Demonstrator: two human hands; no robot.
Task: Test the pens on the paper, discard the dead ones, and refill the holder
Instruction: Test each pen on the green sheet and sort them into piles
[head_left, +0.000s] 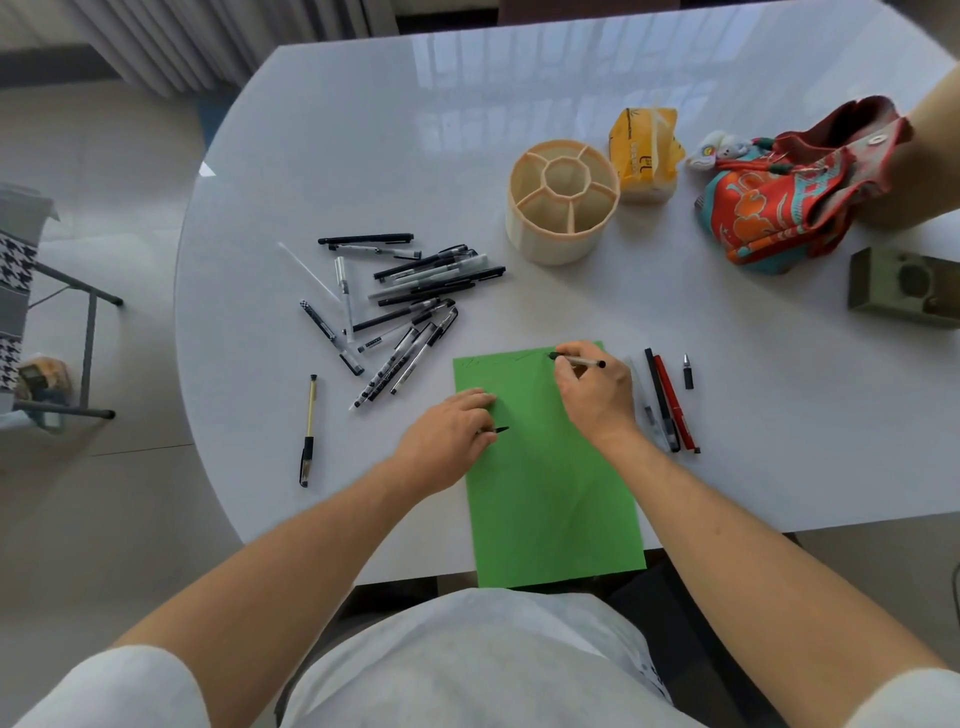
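Two hands on green paper (550, 493): right hand (597, 389) pinching a pen (576, 359), left hand (447, 431) gripping a cap (501, 429) (black).

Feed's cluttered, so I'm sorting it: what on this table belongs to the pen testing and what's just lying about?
Job: green paper, pen in right hand, pen pile, tested pens, loose cap, yellow pen, holder.
Lying about: yellow packet, patterned pouch, green box.

The left hand (451, 427) hides most of a small black object (502, 429), so only its tip shows; the marks on the green paper (545, 467) are too faint to read; the olive box (904, 286) is cut by the right edge.
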